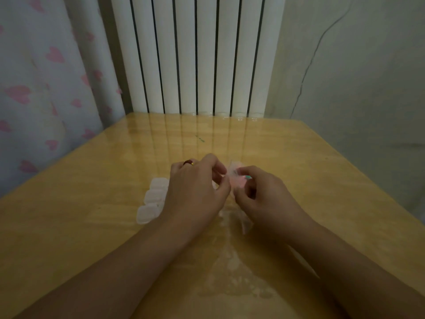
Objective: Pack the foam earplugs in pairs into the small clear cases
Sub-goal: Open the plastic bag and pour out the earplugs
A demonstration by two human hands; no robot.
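Two bare hands meet over the middle of the glossy wooden table (299,162), both working on one small clear case (236,178). The left hand (197,187) comes in from the near left with its fingers curled, thumb and fingertips closing on the left side of the case; a dark red ring (188,162) sits on one of its fingers. The right hand (259,194) comes in from the near right and its grip is narrow, the thumb and forefinger pinching the case from the right. The case is lifted off the table between the two hands, and something pink shows through its clear wall, with a speck of green at the right fingertips; whether that is one earplug or two cannot be told, as the spot is blurred.

Left of the left hand, toward the table's left edge, a row of more clear cases (151,199) lies flat on the wood, set one beside another and partly hidden under the left wrist. Below the hands, toward the near edge, a crumpled clear plastic bag (234,272) lies on the table between the two forearms.

A small green mark (200,138) shows on the wood toward the far edge. Behind the table stands a white ribbed radiator (195,54); a curtain with pink hearts (46,88) hangs past the far left corner.
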